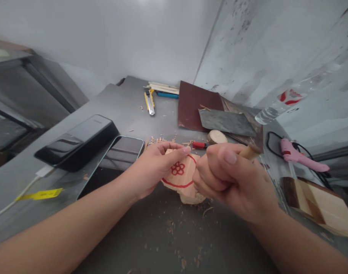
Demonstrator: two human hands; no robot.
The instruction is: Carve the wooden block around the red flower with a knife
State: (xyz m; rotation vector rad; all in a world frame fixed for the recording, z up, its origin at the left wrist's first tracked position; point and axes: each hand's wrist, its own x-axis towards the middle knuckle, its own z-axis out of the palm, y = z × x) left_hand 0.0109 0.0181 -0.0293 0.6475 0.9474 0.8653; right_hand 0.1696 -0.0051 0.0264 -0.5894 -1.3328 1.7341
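Observation:
Between my hands lies a rough-edged piece of wood (pixel 185 176), with a red flower and a red curved outline drawn on its pale top. My left hand (pixel 152 165) pinches it at the left edge, thumb on top. My right hand (pixel 233 177) is a fist around a wooden-handled carving tool (pixel 250 152). Only the handle's end sticks out above the fist; the blade is hidden. The fist's lower fingers are against the wood's right side. Behind the wood lie a red-capped marker (pixel 200 145) and a small round wood slice (pixel 217 136).
A phone (pixel 113 163) and a black glossy device (pixel 77 140) with a white cable lie left. Farther back are a utility knife (pixel 150 102) and sandpaper sheets (pixel 199 104). A water bottle (pixel 279 106), pink glue gun (pixel 301 158) and wooden block (pixel 322 203) are right. Shavings (pixel 170 226) litter the table.

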